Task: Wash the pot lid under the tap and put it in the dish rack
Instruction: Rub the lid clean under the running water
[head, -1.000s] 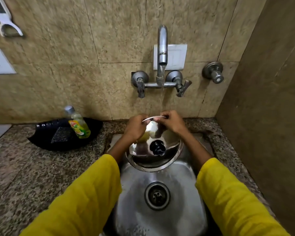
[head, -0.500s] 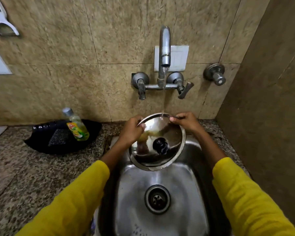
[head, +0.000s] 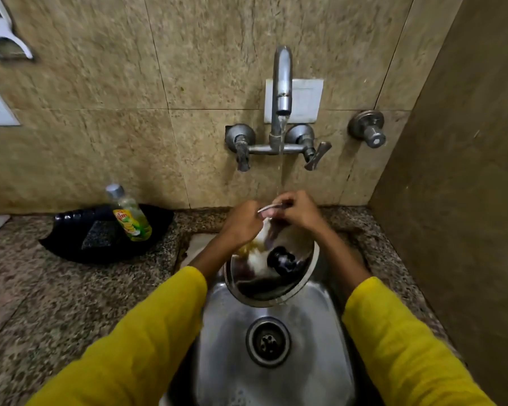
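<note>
A steel pot lid (head: pixel 273 285) with a black knob (head: pixel 282 259) is tilted over the steel sink (head: pixel 235 347), its knob side facing me. My left hand (head: pixel 242 222) and my right hand (head: pixel 298 210) both grip its far rim, close together. Water runs from the wall tap (head: pixel 282 83) onto the rim between my hands and drips off the lid's near edge. No dish rack is in view.
On the granite counter (head: pixel 56 303) to the left sits a black tray (head: pixel 71 247) holding a dish soap bottle (head: pixel 131 215) and a dark scrub pad (head: pixel 100 234). A brown side wall (head: pixel 467 200) closes in on the right. A separate valve (head: pixel 368 131) sticks out of the tiles.
My right hand has slid left along the far rim, closer to the left hand. The lid has tipped so its far edge sits under the stream and water drips from its near edge.
</note>
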